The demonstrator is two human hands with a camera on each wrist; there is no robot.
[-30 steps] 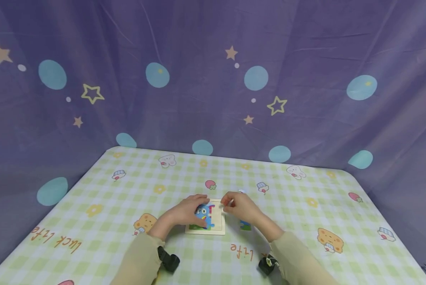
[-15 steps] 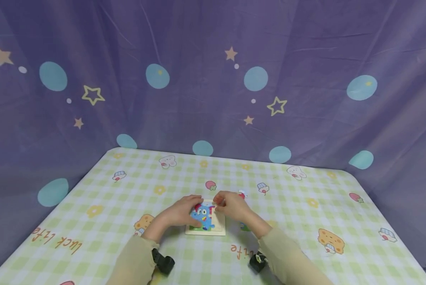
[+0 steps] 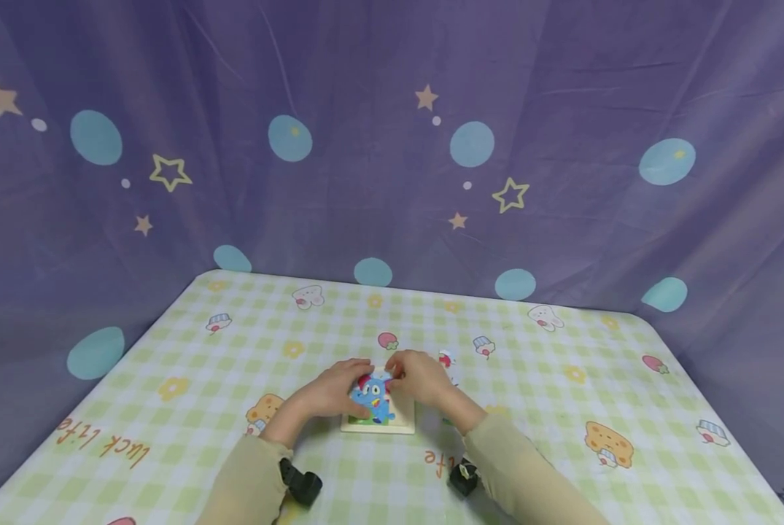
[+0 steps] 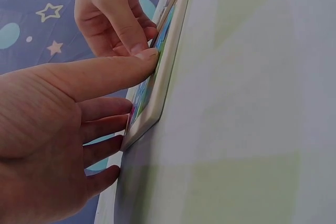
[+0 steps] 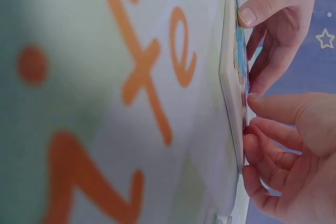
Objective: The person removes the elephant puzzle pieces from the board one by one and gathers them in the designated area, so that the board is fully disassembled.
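A wooden jigsaw board (image 3: 378, 429) with a blue elephant picture (image 3: 373, 397) lies on the table before me. My left hand (image 3: 332, 390) rests on its left part, the thumb (image 4: 126, 72) on the picture near the front edge and the nearly straight fingers by the far left side. Over the board's upper right part, my right hand (image 3: 421, 377) has its fingers curled. In the right wrist view its thumb (image 5: 275, 106) and forefinger pinch a thin puzzle piece (image 5: 245, 119) at the board. That piece is mostly hidden by the fingers.
Right of the board lie loose puzzle pieces, one with red and white (image 3: 445, 359); the right arm partly covers them. The table has a green checked cloth (image 3: 339, 474) with printed cartoons. A purple curtain (image 3: 378, 197) hangs behind.
My right hand has moved left, from the board's right edge to over its upper right part, by the elephant's ear. The left hand has shifted slightly left, uncovering more of the elephant.
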